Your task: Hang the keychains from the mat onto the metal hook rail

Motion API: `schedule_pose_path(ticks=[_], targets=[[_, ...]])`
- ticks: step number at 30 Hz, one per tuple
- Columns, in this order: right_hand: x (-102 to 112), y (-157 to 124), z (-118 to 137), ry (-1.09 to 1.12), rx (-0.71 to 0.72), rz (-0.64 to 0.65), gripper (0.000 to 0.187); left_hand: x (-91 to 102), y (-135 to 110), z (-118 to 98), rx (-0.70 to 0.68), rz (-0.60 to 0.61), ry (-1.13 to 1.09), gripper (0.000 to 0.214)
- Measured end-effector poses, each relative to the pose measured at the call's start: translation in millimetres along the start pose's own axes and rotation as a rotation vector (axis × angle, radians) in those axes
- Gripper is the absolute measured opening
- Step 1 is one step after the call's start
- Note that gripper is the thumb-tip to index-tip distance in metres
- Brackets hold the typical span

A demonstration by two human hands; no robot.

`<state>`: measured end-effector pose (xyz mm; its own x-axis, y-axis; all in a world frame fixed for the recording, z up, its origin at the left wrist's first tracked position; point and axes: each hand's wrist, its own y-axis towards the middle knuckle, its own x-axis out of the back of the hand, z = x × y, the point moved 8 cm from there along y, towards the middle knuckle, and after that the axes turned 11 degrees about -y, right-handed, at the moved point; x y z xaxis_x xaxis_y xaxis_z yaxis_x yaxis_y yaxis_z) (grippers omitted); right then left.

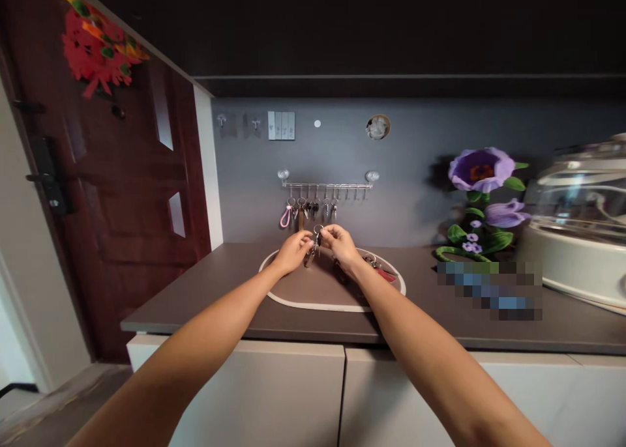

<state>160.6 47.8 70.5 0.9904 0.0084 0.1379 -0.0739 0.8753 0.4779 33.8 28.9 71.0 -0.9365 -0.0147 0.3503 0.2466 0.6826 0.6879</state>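
Between my two hands hangs a bunch of keys (317, 240) on a ring, held over a dark mat with a white rim (332, 307). My left hand (295, 250) is closed at the left side of the bunch, fingertips on the keys. My right hand (339, 241) pinches the ring from the right. Behind them, a clear hook rail (327, 186) on the wall carries several sets of keys, one with a pink loop (285, 217). More keys with a red tag (385, 275) lie on the mat, right of my right wrist.
A purple flower ornament (482, 170) and a white appliance with a clear dome (577, 251) stand on the counter (195, 284) to the right. A dark red door (122, 193) is at the left. A dark cabinet (372, 30) overhangs the counter.
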Motion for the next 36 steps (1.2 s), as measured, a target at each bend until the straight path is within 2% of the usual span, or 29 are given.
schedule_pose_path(ticks=[7,13,21,27,36], targets=[[13,-3,4,0.021,-0.033,-0.099,0.033,-4.6,1,-4,-0.045,0.026,0.116,0.027],[24,-1,4,0.021,-0.093,-0.192,0.022,-9.7,0,-7,-0.077,0.049,0.177,0.026],[47,31,23,0.071,-0.123,-0.278,0.004,-16.4,-4,-8,-0.090,0.093,0.233,0.028],[67,58,38,0.044,-0.171,-0.390,0.008,-17.1,-4,-3,-0.070,0.095,0.231,0.028],[74,79,31,0.000,-0.245,-0.469,0.010,-15.8,-2,3,-0.063,0.084,0.226,0.027]])
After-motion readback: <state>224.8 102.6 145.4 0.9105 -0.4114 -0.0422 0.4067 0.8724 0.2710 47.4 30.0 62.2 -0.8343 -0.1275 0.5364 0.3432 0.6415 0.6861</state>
